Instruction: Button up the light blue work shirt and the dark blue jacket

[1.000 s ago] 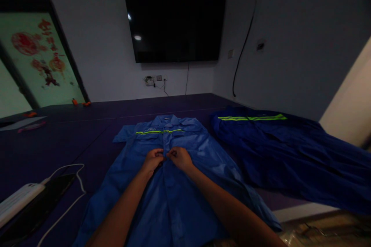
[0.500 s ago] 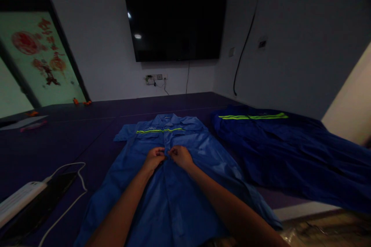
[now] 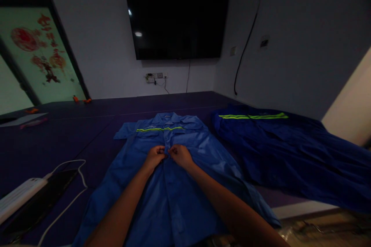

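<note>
A blue short-sleeved work shirt (image 3: 185,189) lies spread out face up, its collar at the far end and a yellow-green stripe across the chest. Both hands meet at its front placket, just below the stripe. My left hand (image 3: 155,157) pinches the placket edge from the left, thumb and fingers bent together. From the right, my right hand (image 3: 180,155) grips the same strip of cloth with its fingertips. Any button between the fingers is too small and dark to make out.
To the right lies a darker blue garment (image 3: 278,146) with a bright stripe. A white power strip (image 3: 23,197) with a cable rests beside a black flat object (image 3: 43,200) at the left. A television (image 3: 178,25) hangs on the far wall.
The hands stay at the same spot on the placket, with only slight finger movement. The camera view has shifted a little.
</note>
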`<state>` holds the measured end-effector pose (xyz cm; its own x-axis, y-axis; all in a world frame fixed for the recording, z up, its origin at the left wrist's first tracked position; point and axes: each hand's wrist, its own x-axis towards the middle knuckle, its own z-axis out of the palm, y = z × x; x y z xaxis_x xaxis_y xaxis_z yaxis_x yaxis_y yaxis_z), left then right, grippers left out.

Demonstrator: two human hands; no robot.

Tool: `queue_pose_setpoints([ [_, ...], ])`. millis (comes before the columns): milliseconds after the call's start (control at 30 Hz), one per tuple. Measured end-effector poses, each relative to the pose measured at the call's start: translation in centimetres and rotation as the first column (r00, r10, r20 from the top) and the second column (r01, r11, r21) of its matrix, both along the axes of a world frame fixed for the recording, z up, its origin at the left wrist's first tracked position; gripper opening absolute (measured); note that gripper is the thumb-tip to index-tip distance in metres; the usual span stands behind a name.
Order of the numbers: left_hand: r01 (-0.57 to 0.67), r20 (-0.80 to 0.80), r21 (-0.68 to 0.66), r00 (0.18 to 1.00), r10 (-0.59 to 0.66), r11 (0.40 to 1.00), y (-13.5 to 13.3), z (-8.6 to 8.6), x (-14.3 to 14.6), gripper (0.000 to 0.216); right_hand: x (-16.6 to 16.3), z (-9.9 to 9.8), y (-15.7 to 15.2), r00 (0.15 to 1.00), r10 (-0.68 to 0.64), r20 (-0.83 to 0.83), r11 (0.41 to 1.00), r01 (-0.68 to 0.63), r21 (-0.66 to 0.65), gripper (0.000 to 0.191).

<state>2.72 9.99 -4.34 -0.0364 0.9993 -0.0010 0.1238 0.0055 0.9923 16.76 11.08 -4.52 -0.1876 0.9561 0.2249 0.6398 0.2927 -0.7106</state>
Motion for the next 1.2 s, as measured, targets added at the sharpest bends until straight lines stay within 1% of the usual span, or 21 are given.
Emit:
queue_pose_setpoints([
  [200,0.01,0.034,-0.026,0.999,-0.009,1.0,0.4,-0.1,-0.6,0.025,0.1,-0.2,0.0,1.0,0.018,-0.009,1.0,-0.018,0.007,0.019],
  [333,0.02,0.042,0.008,0.999,-0.02,1.0,0.6,-0.2,-1.2,0.014,0.3,0.2,-0.5,0.999,0.009,0.047,0.996,-0.013,0.086,0.021],
  [433,-0.011,-0.027,0.056,1.0,0.012,0.998,0.6,-0.4,-1.3,0.015,0.4,0.7,-1.3,0.992,-0.013,0.126,0.991,-0.004,0.134,0.027],
  [500,-0.058,-0.089,0.087,0.994,0.065,0.995,0.6,-0.6,-1.1,0.013,0.5,1.1,-2.2,0.985,-0.001,0.173,0.991,-0.022,0.129,0.032],
  [600,-0.109,-0.133,0.11,0.983,0.123,0.988,0.3,-0.8,-0.7,0.008,0.6,1.6,-4.3,0.973,0.027,0.229,0.994,-0.049,0.094,0.036],
  [700,-0.143,-0.151,0.116,0.976,0.159,0.983,-0.7,-0.8,-0.4,0.006,0.6,2.0,-6.9,0.962,0.03,0.273,0.998,-0.046,0.053,0.035],
  [800,-0.18,-0.167,0.154,0.964,0.205,0.971,-2.7,-0.6,0.0,0.012,0.3,2.1,-9.3,0.946,0.021,0.324,0.999,-0.033,0.032,0.038],
  [833,-0.208,-0.185,0.207,0.951,0.247,0.956,-3.5,-0.5,0.1,0.015,0.2,2.1,-9.9,0.936,0.018,0.352,0.999,-0.033,0.036,0.04],
  [900,-0.264,-0.215,0.337,0.913,0.347,0.904,-5.1,-0.2,0.4,0.018,-0.2,2.1,-10.7,0.913,0.009,0.408,0.997,-0.038,0.064,0.045],
  [967,-0.287,-0.214,0.402,0.894,0.394,0.869,-6.4,0.0,0.7,0.016,-0.4,2.1,-11.0,0.902,0.002,0.432,0.994,-0.049,0.1,0.047],
  [1067,-0.28,-0.182,0.377,0.912,0.367,0.883,-7.6,0.0,0.8,0.011,-0.3,1.7,-10.8,0.926,-0.008,0.377,0.992,-0.038,0.117,0.037],
  [1133,-0.266,-0.16,0.335,0.929,0.333,0.904,-8.0,-0.2,0.8,0.009,0.1,1.2,-10.5,0.955,-0.036,0.295,0.995,0.006,0.102,0.024],
  [1200,-0.211,-0.17,0.292,0.948,0.268,0.933,-8.3,-0.5,0.7,0.008,0.7,0.4,-10.0,0.982,-0.056,0.182,0.997,0.044,0.071,0.011],
])
